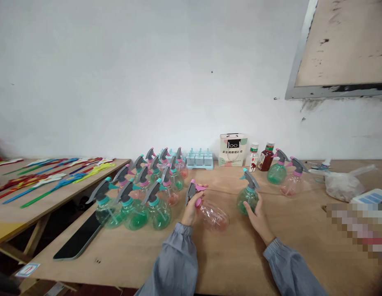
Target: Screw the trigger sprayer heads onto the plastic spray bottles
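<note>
My left hand is closed around the neck of a pink spray bottle, which is tilted with its grey and pink head to the left. My right hand grips a green spray bottle by its round body; this one is upright with a grey and teal head. To the left stand several more spray bottles in rows, green and pink. At the back right, another green spray bottle and another pink spray bottle stand side by side.
A phone lies at the table's left edge. Along the wall are a light-blue popsicle mould, a paper bag and two drink bottles. A plastic bag lies at right. Colourful plastic strips cover the left table.
</note>
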`<state>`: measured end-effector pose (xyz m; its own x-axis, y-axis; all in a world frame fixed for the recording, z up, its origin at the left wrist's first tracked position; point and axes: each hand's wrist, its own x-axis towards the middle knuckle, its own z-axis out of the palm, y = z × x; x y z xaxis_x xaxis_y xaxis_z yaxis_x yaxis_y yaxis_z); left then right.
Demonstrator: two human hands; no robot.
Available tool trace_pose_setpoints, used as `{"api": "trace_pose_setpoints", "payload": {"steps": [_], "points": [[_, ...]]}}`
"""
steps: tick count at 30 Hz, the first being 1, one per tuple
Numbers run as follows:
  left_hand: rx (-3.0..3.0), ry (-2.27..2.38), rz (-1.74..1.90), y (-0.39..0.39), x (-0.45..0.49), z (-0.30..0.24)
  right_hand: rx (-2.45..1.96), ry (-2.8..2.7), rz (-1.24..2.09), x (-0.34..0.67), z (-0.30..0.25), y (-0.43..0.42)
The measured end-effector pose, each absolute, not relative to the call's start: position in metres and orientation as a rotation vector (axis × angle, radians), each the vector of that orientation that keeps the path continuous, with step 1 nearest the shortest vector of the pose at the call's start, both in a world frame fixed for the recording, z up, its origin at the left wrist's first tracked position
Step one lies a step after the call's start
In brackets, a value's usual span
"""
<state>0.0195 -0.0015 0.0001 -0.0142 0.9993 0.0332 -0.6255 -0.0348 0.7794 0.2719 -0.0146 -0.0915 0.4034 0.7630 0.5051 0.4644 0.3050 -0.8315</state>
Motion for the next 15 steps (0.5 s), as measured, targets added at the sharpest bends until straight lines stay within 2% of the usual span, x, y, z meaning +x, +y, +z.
{"api": "trace_pose_setpoints", "payload": {"steps": [8, 15], "points": [[0.659, 0.753, 1.562, -0.0015, 0.0204, -0.0019, -1.268, -1.231, 0.312, 0.2711, -0.0871, -0.0193], [0.807, 0.613, 1.515, -0.0068, 0.0174, -0.0041, -1.260, -1.235, 0.309, 0.2727, -0.0898, -0.0182]]}}
